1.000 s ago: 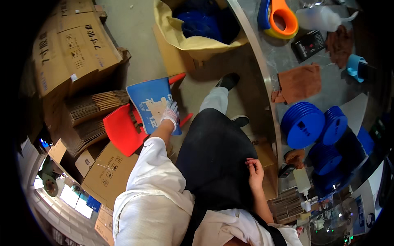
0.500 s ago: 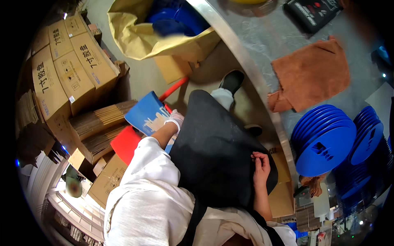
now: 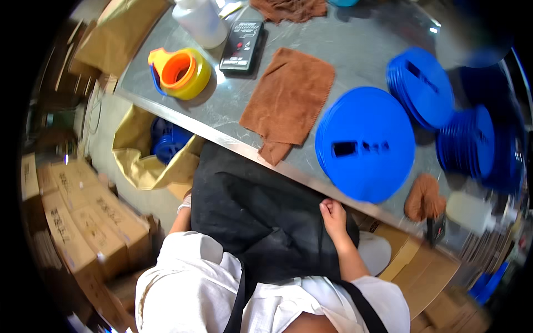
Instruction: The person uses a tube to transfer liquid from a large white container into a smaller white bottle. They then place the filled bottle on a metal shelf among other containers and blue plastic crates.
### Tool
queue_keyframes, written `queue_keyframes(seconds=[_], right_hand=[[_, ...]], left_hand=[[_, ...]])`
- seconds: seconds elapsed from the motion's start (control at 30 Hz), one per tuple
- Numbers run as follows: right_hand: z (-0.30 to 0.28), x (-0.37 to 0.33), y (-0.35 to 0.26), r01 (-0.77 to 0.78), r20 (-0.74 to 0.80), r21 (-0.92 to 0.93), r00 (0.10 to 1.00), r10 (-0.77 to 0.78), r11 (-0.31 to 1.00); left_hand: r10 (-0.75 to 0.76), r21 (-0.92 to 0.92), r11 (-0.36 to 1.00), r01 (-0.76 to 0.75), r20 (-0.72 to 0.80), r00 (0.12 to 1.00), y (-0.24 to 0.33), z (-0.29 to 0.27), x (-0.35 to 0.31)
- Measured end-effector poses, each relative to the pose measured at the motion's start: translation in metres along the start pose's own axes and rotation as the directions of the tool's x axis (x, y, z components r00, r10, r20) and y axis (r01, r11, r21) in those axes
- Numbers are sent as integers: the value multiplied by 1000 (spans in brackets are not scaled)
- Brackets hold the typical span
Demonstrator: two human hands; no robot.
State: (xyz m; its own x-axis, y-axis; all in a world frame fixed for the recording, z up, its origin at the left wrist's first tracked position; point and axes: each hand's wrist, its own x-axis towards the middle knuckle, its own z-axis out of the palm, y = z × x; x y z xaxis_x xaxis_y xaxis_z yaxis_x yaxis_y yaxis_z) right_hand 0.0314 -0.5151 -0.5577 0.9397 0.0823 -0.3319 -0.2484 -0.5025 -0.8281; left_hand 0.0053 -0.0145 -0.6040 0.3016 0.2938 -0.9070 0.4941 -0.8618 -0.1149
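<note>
My right hand (image 3: 333,215) rests over the black apron (image 3: 261,216) just below the table's metal edge. Its fingers are curled closed, and nothing shows in them. Down at the apron's left side is my left hand (image 3: 186,203), with white glove material on it; the apron hides its fingers. Nearest to my right hand, on the table, stands a stack of blue round discs (image 3: 366,144) with cut-out slots. A brown cloth (image 3: 291,97) lies flat to the left of the stack, one corner reaching the table edge.
On the grey table (image 3: 222,116) are a yellow tub with an orange top (image 3: 191,75), a black handheld meter (image 3: 242,47), a white bottle (image 3: 201,22) and more blue disc stacks (image 3: 421,89). A yellow sack (image 3: 130,147) with blue items and cardboard boxes (image 3: 83,222) stand at left.
My view has turned from the floor at the left toward the table. My left hand has gone from beside a red and blue object to the apron's side. My right hand's fingers have curled in.
</note>
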Motion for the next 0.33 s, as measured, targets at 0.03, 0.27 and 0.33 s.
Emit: queue_keyframes(seconds=[0.03, 0.27, 0.33], right_hand=[[3, -1, -38, 76, 22, -88, 997, -74, 993], [51, -27, -234, 823, -78, -226, 519, -852, 522], [58, 3, -279, 633, -58, -455, 681, -730, 626]], left_hand=[[-37, -114, 993, 28, -78, 996, -13, 0, 3], [-41, -561, 724, -401, -616, 787, -92, 44, -3], [49, -488, 601, -633, -769, 638, -123, 73, 15]])
